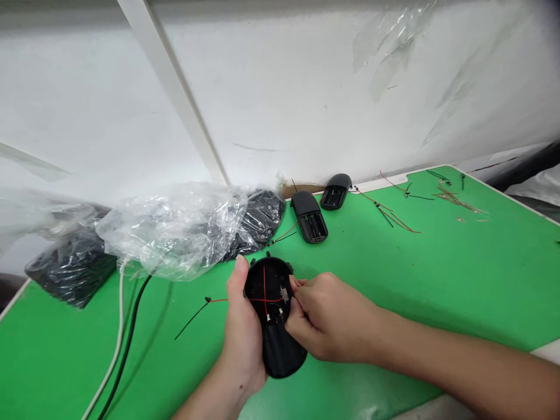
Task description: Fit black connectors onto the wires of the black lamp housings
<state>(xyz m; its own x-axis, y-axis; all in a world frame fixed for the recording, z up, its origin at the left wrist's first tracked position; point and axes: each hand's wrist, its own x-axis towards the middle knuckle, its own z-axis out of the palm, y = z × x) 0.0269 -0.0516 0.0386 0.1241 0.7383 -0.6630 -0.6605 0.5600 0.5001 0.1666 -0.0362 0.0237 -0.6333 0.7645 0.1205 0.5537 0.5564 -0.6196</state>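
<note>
My left hand [245, 326] is wrapped round the left side of a black plastic housing [284, 353], its thumb up along the rim. The round upper part is hollow and faces me, with red wires [265, 294] and a small pale connector [285, 293] inside. A thin red and black lead [207, 300] sticks out to the left past my thumb. My right hand [326, 318] is closed at the housing's right rim, close to the connector. Its fingertips are partly hidden, and I cannot make out what they pinch.
Two similar black housings with open battery bays, one nearer [310, 217] and one behind [336, 191], lie by the wall. Loose wires [387, 211] lie right on the green table [415, 291]. Plastic-bagged black parts [254, 221] and a white cable [119, 332] with a black one occupy the left.
</note>
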